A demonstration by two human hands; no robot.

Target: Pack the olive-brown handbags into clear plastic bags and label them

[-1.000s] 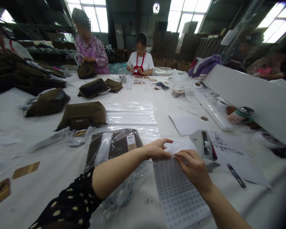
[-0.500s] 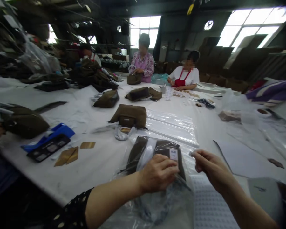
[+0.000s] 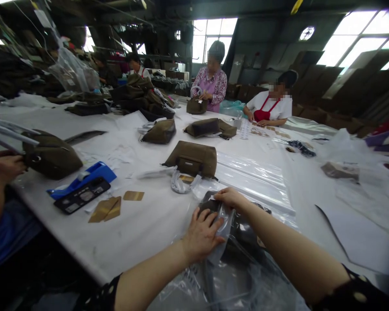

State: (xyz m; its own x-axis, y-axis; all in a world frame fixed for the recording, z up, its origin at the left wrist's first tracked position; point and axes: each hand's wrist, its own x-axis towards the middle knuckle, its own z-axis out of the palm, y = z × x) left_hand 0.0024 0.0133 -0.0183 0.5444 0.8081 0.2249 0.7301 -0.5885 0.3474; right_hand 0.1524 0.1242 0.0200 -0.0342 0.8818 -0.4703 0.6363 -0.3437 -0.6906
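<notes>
A dark bag wrapped in a clear plastic bag point(image 3: 236, 242) lies on the white table point(image 3: 142, 224) right in front of me. My left hand point(image 3: 201, 235) rests on its near left side, fingers spread flat on the plastic. My right hand point(image 3: 229, 198) reaches across to the far top edge of the package, fingers curled down onto the plastic there. Just beyond lies an olive-brown bag point(image 3: 192, 159) with white wrapped handles point(image 3: 180, 183).
A blue tape dispenser point(image 3: 84, 179), a black card point(image 3: 82, 195) and gold cards point(image 3: 115, 205) lie at left. Clear plastic sheets point(image 3: 256, 177) spread beyond. More brown bags point(image 3: 158, 131) sit further back. Another person's hand point(image 3: 3, 166) holds a bag point(image 3: 52, 157) at left; other people work at the far side.
The view has swung left, away from the sticker sheet. My right hand has moved from the sheet onto the top edge of the wrapped bag; my left hand has slid to its left side.
</notes>
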